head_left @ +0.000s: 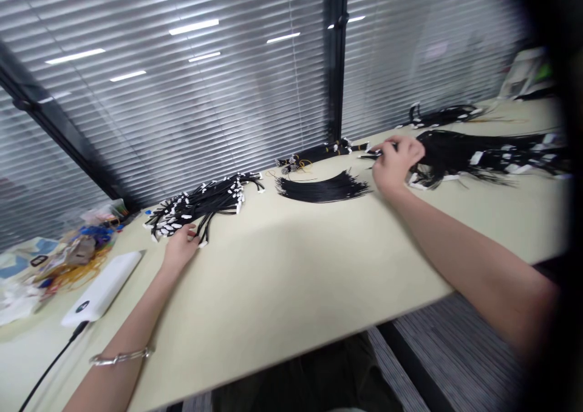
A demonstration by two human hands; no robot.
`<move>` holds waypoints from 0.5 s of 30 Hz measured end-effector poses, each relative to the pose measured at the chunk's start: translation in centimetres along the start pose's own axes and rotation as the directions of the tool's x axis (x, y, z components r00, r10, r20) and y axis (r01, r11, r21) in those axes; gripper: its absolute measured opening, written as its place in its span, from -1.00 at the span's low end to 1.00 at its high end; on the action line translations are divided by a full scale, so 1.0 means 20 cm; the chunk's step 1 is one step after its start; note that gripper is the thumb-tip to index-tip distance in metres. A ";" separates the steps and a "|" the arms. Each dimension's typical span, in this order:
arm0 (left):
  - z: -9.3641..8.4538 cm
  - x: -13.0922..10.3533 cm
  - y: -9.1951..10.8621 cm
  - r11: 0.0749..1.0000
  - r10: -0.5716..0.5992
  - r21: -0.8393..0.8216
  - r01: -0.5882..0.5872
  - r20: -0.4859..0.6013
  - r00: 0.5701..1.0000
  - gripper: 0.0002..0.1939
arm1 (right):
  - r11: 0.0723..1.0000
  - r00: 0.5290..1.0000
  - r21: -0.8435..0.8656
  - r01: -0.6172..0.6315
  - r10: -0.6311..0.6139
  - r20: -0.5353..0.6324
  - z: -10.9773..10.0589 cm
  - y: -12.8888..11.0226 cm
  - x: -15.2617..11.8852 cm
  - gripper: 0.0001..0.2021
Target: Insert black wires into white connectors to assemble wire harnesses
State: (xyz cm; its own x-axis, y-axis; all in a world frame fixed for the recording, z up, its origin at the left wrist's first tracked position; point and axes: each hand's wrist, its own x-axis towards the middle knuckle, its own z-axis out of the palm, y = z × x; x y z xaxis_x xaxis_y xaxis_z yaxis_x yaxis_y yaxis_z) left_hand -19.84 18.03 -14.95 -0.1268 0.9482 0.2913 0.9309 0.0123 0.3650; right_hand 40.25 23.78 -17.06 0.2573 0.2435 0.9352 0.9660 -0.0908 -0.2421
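At the near edge of a pile of black cables with white connectors is my left hand, its fingers curled by the cable ends; whether they grip one is unclear. My right hand is closed at the left end of a larger heap of black wires, with dark wire ends showing at its fingertips. Between the hands a curved bundle of loose black wires lies on the table, touched by neither.
The pale table runs along a window with blinds. At its left are a white power bank with a black cable and a cluttered heap of bags. Tied black bundles lie behind, and another cable bundle at the back right.
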 end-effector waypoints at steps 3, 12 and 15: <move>-0.03 -0.03 0.02 0.999 0.009 0.040 -0.008 -0.014 1.000 -0.68 | 0.978 0.975 0.086 0.189 -0.197 0.100 -0.02 -0.20 -0.03 -0.67; -0.07 -0.09 0.07 0.992 0.047 -0.108 -0.062 -0.139 0.989 -0.73 | 0.268 0.309 0.455 0.849 -0.951 -0.015 -0.23 -0.74 -0.17 -0.77; -0.07 -0.08 0.10 0.943 0.045 -0.315 -0.104 -0.190 0.981 -0.75 | 0.174 0.228 0.455 0.874 -0.972 -0.066 -0.27 -0.81 -0.18 -0.80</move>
State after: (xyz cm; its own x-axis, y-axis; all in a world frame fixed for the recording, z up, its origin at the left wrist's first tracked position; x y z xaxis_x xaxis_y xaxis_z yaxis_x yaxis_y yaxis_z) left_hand -18.26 16.15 -13.50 -0.1476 0.8700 0.4705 0.7837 -0.1872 0.5922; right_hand 23.48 19.17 -15.16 -0.8816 0.0802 0.4650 0.4045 0.6360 0.6572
